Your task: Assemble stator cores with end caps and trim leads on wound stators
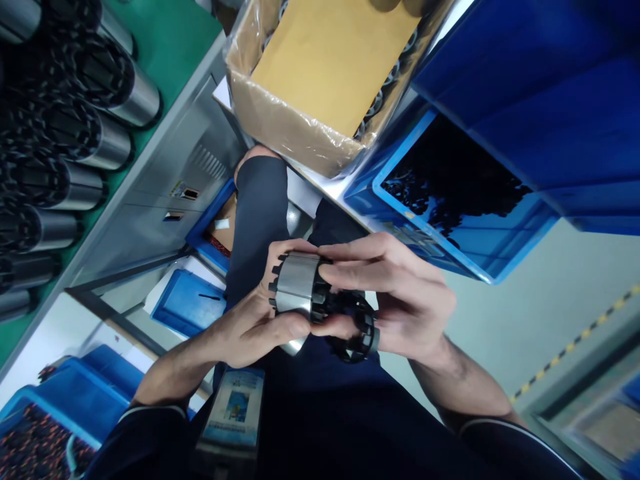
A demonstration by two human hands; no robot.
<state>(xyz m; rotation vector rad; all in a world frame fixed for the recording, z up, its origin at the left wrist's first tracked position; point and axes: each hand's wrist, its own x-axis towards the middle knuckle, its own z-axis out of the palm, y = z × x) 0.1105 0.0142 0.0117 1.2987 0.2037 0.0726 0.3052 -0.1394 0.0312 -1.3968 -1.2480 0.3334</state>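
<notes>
A silver metal cylinder point(295, 283), which looks like a motor stator core, has black toothed plastic rims at both ends. My left hand point(245, 330) wraps round it, thumb in front and fingers behind. My right hand point(407, 293) has its thumb and fingertips against the cylinder's right rim. A loose black plastic toothed ring point(367, 333) hangs in the curled fingers of my right hand, just right of the cylinder. Some right fingers are hidden behind the rings. Another shiny metal surface point(294, 345) shows just below the cylinder; I cannot tell what it is part of.
Rows of similar cylinders point(133, 97) stand on a green-topped bench point(185, 33) at left. Ahead is a cardboard box point(295, 127) with a yellow sheet. A blue bin point(480, 267) of black parts sits at right. Blue trays point(185, 303) lie at lower left.
</notes>
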